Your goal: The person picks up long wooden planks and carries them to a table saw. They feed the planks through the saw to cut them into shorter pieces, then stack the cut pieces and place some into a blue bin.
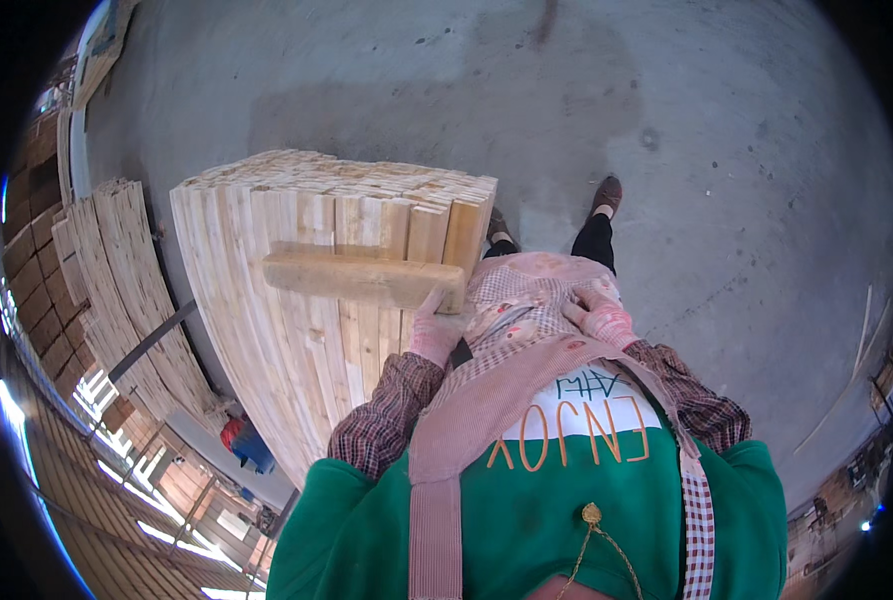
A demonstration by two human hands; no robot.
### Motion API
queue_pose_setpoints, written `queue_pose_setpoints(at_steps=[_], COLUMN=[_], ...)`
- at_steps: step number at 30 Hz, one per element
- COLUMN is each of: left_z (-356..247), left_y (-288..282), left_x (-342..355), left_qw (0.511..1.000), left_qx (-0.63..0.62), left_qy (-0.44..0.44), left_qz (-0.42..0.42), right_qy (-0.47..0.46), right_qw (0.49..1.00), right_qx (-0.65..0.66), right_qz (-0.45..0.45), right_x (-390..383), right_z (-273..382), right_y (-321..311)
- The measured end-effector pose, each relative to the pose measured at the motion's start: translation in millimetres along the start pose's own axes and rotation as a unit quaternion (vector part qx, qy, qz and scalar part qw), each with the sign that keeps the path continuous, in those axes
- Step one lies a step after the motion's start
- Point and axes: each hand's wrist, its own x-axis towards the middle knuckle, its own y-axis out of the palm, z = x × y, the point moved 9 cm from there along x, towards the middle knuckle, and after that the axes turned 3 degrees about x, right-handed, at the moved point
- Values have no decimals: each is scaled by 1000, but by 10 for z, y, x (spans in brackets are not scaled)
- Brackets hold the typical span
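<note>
My left hand [435,330], in a pale pinkish glove, grips the right end of a short wooden board [361,277]. Its thumb lies on the board's face; the other fingers are mostly hidden. The board lies crosswise over a big stack of light wooden boards [256,270], and whether it touches them is not plain. Against the front of the pink checked apron [526,285] rests my right hand [602,318], also gloved. Its fingers lie on the cloth, apart, with nothing seen in them.
More stacked timber [126,280] stands at the left, with a dark strap or bar [153,340] across it. A red and blue object [246,443] sits behind the near stack. Grey concrete floor [746,200] stretches ahead and to the right. Thin sticks [859,335] lie at far right.
</note>
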Motion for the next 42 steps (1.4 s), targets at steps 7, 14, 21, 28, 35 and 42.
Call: queue_pose_setpoints(at_steps=[7,14,21,28,35,42], left_z=[-117,-315,-973,-824,-1459,-2274], left_y=[-87,-391,-433,977,2520,3897], left_x=[42,403,215,881,1396,1697], left_qw=[884,878,909,991,987,980], left_qx=[-428,-457,345,124,121,118], left_qy=[-171,-118,37,-51,-68,-64], left_qz=[-81,-82,-233,-15,77,145], right_qy=[-43,-55,-224,-170,-150,-43], right_qw=[998,996,972,971,980,981], right_qx=[2,-43,-31,-100,-95,62], right_qz=[-51,-48,-66,-133,-92,-177], right_x=[27,45,287,629,-58,-178], right_z=[67,98,-225,-257,-512,-818], right_y=[105,246,151,-956,-2435,-3690])
